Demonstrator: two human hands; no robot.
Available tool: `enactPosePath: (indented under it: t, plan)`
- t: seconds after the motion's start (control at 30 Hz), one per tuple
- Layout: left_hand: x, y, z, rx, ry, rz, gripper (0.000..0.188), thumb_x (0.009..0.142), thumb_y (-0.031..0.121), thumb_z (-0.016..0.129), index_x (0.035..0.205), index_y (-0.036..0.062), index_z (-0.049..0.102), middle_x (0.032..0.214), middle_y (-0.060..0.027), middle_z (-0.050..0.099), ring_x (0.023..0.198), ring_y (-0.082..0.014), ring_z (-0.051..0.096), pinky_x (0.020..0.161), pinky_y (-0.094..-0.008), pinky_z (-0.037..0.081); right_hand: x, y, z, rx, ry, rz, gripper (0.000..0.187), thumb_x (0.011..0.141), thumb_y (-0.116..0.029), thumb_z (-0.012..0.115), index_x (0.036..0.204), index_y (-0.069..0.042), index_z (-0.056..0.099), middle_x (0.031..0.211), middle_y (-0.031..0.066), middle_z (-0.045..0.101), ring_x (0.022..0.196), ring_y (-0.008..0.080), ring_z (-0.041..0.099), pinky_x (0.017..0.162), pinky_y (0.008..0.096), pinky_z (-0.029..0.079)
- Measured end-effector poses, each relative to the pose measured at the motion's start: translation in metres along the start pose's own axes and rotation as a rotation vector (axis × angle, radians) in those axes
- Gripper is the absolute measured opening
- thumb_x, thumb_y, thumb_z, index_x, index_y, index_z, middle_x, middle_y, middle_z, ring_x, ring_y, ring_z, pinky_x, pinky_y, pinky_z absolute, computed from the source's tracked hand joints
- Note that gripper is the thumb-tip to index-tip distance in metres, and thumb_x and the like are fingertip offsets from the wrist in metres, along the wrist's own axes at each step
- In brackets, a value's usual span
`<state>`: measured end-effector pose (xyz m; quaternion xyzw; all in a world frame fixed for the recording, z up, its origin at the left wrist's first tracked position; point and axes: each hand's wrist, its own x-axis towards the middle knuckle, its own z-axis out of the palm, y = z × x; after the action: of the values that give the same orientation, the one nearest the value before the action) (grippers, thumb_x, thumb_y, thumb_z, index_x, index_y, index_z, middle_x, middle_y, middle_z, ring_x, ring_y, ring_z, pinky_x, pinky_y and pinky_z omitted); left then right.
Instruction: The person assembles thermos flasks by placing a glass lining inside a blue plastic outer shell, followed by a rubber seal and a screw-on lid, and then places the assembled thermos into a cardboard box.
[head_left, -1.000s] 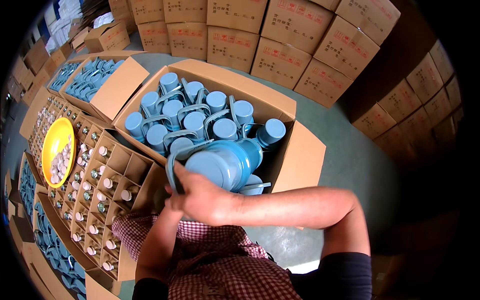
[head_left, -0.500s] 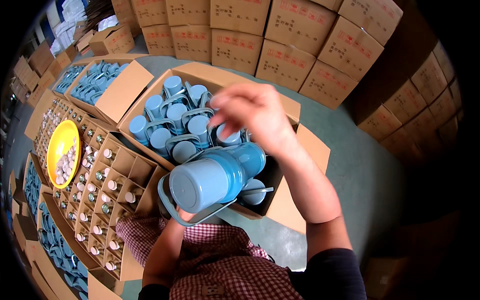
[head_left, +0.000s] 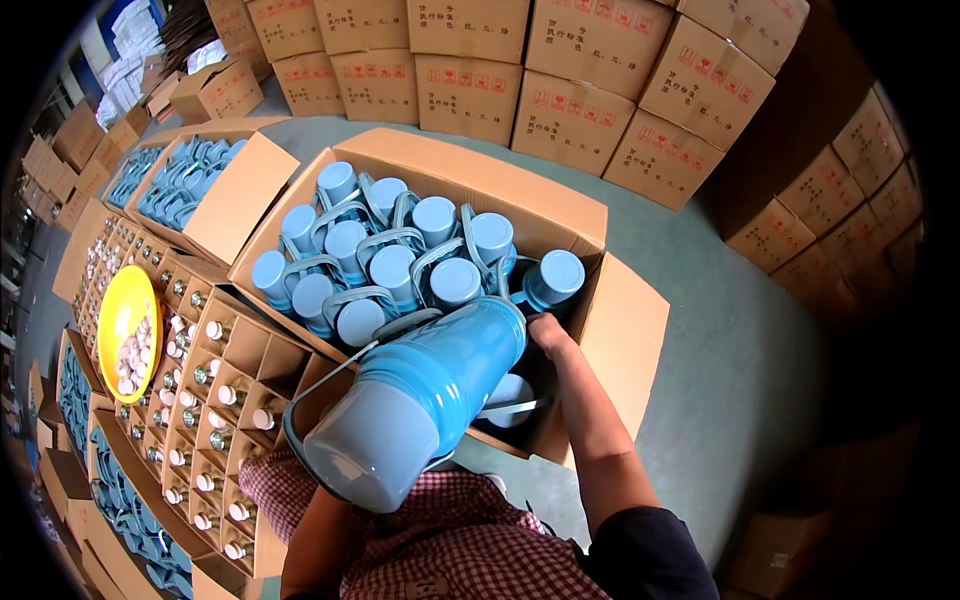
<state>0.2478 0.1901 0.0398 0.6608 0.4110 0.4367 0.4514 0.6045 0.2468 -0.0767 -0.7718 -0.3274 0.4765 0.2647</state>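
A large blue thermos flask (head_left: 440, 365) with a paler cup lid and a swing handle hangs tilted in front of me, lid toward my body. My left forearm (head_left: 325, 535) runs up behind its lid; the flask hides that hand, which appears to be what holds it up. Inside the open carton (head_left: 440, 150), at its right end, my right hand (head_left: 545, 332) is down just below an upright flask (head_left: 553, 280). Its fingers are mostly out of sight, so whether they grip that flask does not show. Several more lidded flasks (head_left: 393, 270) stand in the same carton.
Left of me a divided carton (head_left: 262, 345) holds glass bottle liners with white caps. On it rests a yellow bowl (head_left: 128, 285) of small whitish pieces. Cartons of blue parts (head_left: 195, 175) lie beyond, and stacked boxes (head_left: 575, 120) stand at the back.
My right hand has come down from above the flasks into the carton's right end. The held flask has shifted down and left, its lid dropping nearer my body.
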Motion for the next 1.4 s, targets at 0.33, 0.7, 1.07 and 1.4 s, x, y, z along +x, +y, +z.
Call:
enactPosePath:
  t: [0.33,0.7,1.07,1.4]
  plan:
    - [0.06,-0.009,0.063,0.242,-0.185,0.246,0.031,0.076,0.012,0.067,0.105,0.0053,0.059,0.103,-0.0134,0.062,0.097,-0.029,0.06,0.081,-0.0393,0.049,-0.04,-0.04,-0.048,0.621,0.502,-0.393,0.029,0.086,-0.001,0.05,0.113,0.0,0.057,0.104,0.0073,0.061,0.093,0.0165,0.059,0.071,0.0257,0.046]
    - [0.118,-0.053,0.162,1.139,-0.78,-0.286,0.022,0.078,0.018,0.054,0.091,0.0067,0.069,0.097,-0.0123,0.067,0.091,-0.0276,0.065,0.073,-0.0365,0.054,-0.03,-0.003,-0.03,0.601,0.882,-0.784,0.022,0.082,0.011,0.047,0.096,0.001,0.06,0.117,0.0141,0.057,0.107,0.0218,0.055,0.094,0.0328,0.043]
    - [0.096,-0.044,0.153,0.792,-0.691,-0.259,0.025,0.078,0.019,0.058,0.099,0.0089,0.066,0.101,-0.0123,0.065,0.097,-0.0292,0.061,0.081,-0.0383,0.049,-0.035,-0.023,-0.03,0.085,0.612,-0.486,0.032,0.083,-0.016,0.062,0.112,-0.004,0.059,0.098,0.0145,0.065,0.092,0.0222,0.063,0.084,0.0326,0.047]
    - [0.038,-0.004,0.015,0.075,-0.329,-0.256,0.026,0.08,0.011,0.064,0.104,0.0017,0.063,0.094,-0.0129,0.067,0.085,-0.0239,0.065,0.075,-0.0315,0.051,0.037,-0.062,0.001,0.083,0.247,-0.212,0.059,0.075,-0.016,0.07,0.125,0.004,0.046,0.075,0.0088,0.062,0.063,0.0153,0.059,0.052,0.0288,0.049]
